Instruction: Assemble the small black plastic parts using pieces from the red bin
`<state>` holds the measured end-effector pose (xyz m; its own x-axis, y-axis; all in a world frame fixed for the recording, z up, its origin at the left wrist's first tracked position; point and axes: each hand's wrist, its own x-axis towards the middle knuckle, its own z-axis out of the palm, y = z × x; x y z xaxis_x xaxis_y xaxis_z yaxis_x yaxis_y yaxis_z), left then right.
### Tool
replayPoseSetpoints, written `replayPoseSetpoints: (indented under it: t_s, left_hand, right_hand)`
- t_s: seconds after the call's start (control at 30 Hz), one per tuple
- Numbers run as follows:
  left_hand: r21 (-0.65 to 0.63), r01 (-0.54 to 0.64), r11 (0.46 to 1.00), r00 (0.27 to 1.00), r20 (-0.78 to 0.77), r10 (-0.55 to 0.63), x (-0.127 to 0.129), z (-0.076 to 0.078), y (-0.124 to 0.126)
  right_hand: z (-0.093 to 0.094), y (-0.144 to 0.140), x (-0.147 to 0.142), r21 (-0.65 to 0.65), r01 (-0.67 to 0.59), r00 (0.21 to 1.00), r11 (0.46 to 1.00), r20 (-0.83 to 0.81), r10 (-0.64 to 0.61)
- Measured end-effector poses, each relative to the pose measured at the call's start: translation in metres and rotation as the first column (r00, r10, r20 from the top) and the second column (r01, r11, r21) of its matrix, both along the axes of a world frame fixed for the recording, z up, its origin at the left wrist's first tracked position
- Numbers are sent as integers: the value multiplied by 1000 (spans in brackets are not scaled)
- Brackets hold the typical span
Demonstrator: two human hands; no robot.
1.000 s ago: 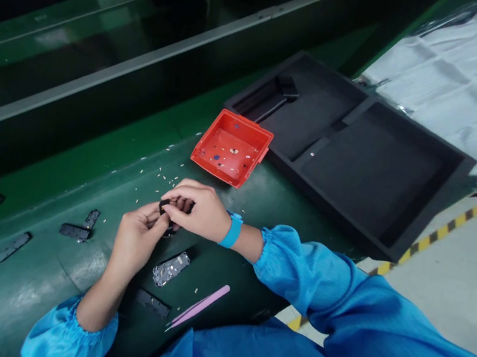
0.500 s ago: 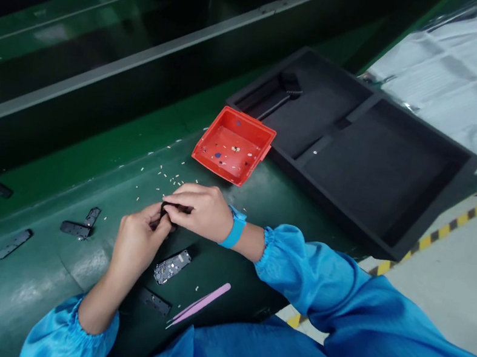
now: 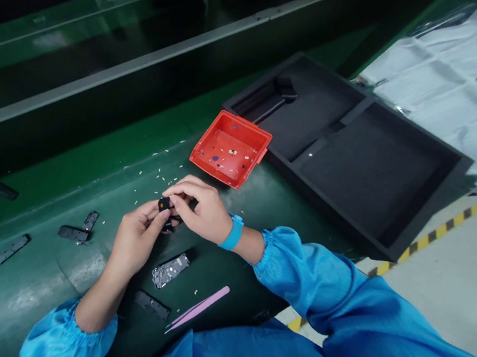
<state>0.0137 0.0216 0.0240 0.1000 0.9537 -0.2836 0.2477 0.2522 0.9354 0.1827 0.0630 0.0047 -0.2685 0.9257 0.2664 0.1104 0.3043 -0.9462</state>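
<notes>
Here both hands pinch one small black part point(image 3: 164, 205) above the green bench point(image 3: 39, 285): left hand point(image 3: 135, 240) from below, right hand point(image 3: 198, 211) from above. A loose grip could drop it among the scattered white bits point(image 3: 160, 176).

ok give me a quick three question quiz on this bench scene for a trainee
1. True or false: the pink tweezers are in the right hand.
2. Which sits nearest the red tray? A) the black foam tray B) the circuit board C) the tweezers
3. What do both hands pinch between them?

Key:
1. False; they lie on the green bench.
2. A
3. A small black part, shared with the left hand.
</notes>
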Motion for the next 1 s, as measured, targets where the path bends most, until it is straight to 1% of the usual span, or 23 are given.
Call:
replayPoseSetpoints:
  t_s: [0.1,0.2,0.33,0.53,0.63,0.8,1.0]
  left_hand:
    - [29,14,999,999,-45,-13,0,1,0]
    - [63,50,997,994,-98,-44,0,2,0]
    - [90,67,994,989,-134,-55,1,4,0]
    - [61,41,997,996,-85,-36,3,8,1]
    - [54,24,998,996,-87,-19,4,10,1]
    - [60,54,997,994,-99,-48,3,11,1]
    - [65,56,996,995,-87,-50,5,12,1]
  right_hand:
    - [-1,1,-2,-31,-55,998,998,-6,54]
    - [-2,2,-3,-90,-107,994,990,-30,105]
    - [-4,2,-4,-150,-114,991,982,-88,102]
    - [-3,3,-3,-217,-174,978,961,-155,142]
    - [-3,2,-3,-250,-207,966,946,-205,158]
    - [-4,2,-4,-313,-218,960,924,-240,145]
    - [-3,3,-5,-326,-233,944,916,-301,133]
